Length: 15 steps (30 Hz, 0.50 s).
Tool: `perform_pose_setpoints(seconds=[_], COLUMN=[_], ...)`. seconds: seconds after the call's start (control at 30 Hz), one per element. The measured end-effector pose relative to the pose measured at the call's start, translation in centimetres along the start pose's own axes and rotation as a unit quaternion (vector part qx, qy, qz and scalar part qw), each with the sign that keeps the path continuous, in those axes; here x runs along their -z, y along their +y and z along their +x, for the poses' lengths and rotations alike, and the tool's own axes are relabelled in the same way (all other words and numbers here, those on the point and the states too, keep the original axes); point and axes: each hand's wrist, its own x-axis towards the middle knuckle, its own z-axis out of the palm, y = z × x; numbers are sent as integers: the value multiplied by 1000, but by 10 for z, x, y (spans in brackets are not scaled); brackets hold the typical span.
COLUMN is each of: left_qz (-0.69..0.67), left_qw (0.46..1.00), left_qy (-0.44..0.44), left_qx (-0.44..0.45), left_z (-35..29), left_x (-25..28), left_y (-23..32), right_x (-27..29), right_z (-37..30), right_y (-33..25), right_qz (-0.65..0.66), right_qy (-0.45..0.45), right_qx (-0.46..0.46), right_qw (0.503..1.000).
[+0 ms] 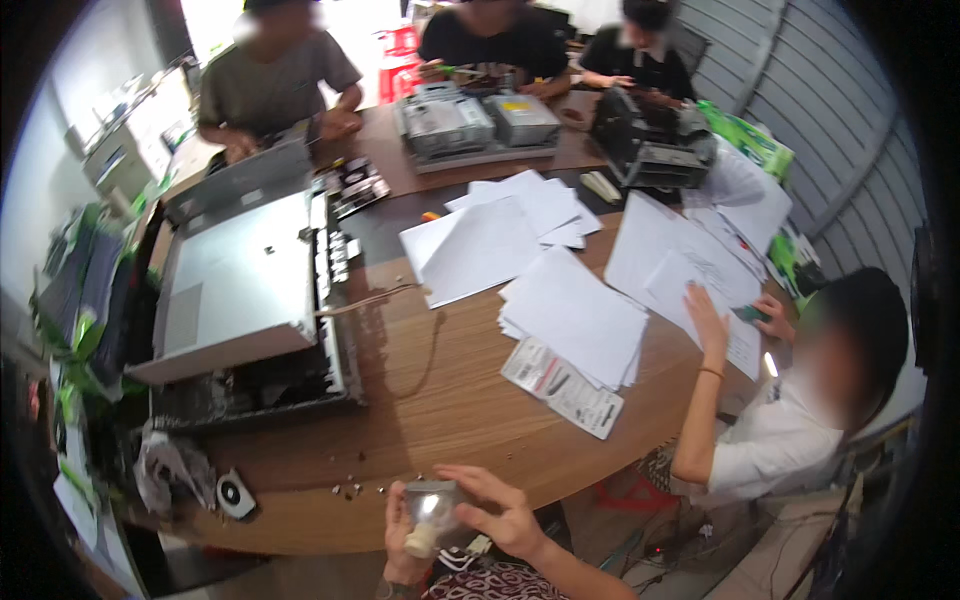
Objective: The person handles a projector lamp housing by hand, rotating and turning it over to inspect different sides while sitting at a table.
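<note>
Just over the table's near edge, my left hand (396,530) grips a small, boxy metal part (432,500) with a shiny face that reflects light. A pale, rounded tip (421,541) shows at the part's lower end; I cannot tell whether it is a covered thumb or a knob. My right hand (508,518) is at the right side of the part, fingers stretched out and apart. Its thumb and fingertips come against or very near the part's edge. Small metal bits (348,490) are scattered on the table just beyond my left hand.
A large opened metal chassis (240,270) fills the table's left side. White paper sheets (575,310) and a blister-card package (562,388) lie mid-table. Someone in a white shirt (770,440) writes at right; three people sit across, near metal units (450,125). A white round-faced device (235,494) is front left.
</note>
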Motion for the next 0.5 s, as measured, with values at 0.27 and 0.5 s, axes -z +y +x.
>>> perform_pose_setpoints(seconds=[0.27, 0.5], left_qz=[-39, 82], left_qw=[998, 974], left_qy=[7, -209], left_qx=[40, -18], left_z=[21, 50], left_x=[13, -13], left_y=[11, 25], right_x=[-3, 3], right_z=[4, 10], right_y=[2, 5], right_qz=[-4, -35], right_qy=[-4, 53], right_qx=[44, 90], right_qw=[999, 994])
